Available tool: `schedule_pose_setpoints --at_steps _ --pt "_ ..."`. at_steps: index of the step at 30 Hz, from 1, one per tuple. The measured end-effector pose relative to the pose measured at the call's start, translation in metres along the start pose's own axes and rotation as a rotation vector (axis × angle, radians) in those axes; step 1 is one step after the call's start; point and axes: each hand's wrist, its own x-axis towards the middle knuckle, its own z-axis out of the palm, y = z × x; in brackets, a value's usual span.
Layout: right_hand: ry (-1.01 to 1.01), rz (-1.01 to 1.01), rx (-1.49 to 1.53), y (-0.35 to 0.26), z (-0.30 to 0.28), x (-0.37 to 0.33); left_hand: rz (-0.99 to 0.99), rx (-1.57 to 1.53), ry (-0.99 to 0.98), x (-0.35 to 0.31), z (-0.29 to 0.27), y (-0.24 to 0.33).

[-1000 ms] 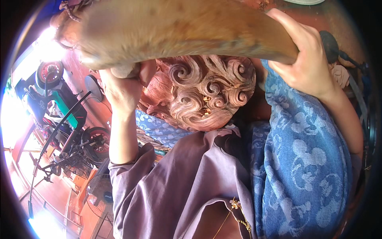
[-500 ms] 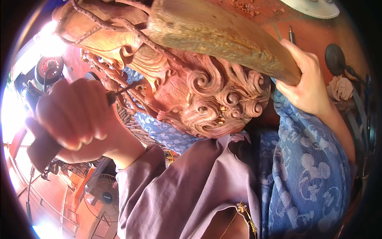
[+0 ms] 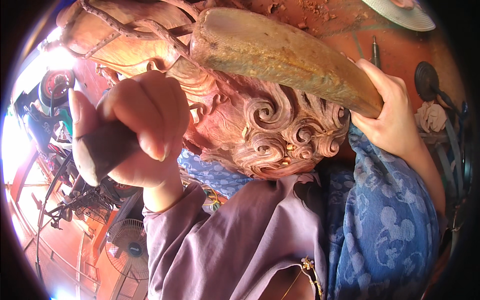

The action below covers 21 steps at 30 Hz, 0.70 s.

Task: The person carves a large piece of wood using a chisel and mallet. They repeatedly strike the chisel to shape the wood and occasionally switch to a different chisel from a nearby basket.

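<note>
A large reddish-brown wood carving (image 3: 270, 115), with deep curls and twisted branch-like strands, lies across the upper middle. My left hand (image 3: 142, 117) is closed round the dark handle of a chisel (image 3: 107, 152), its thumb raised along the side. The handle's butt points toward me, and my fist hides the blade and whatever it touches. Over the carving's far side hangs a thick wooden mallet (image 3: 280, 60), slanting down to the right. My right hand (image 3: 390, 102) grips its narrower lower end.
Wood chips (image 3: 280, 22) litter the reddish floor at the top. A slim dark tool (image 3: 375, 52), a round dark object (image 3: 426, 80) and crumpled cloth (image 3: 431, 116) are at the right. Lower left stands a fan (image 3: 131, 245); a vehicle wheel (image 3: 56, 87) shows beyond my left hand.
My left hand has moved right and up with the chisel, and its thumb has lifted; the metal shank that showed is hidden now. The mallet has shifted slightly right and down.
</note>
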Motion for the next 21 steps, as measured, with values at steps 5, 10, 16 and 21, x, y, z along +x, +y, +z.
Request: schedule_pose_setpoints --at_steps 5,10,16,21 --pt "-0.007 0.066 0.044 0.001 0.001 -0.001 -0.056 -0.04 0.013 0.004 0.005 -0.002" --pt "-0.034 0.052 -0.006 0.0 0.0 0.0 -0.12 -0.008 0.033 0.002 0.004 -0.001" --pt "-0.028 0.046 0.019 0.003 -0.001 -0.001 -0.152 0.035 -0.042 0.005 0.01 -0.008" --pt "0.032 -0.056 0.036 0.008 0.0 -0.003 -0.243 0.141 -0.153 0.0 0.006 -0.014"
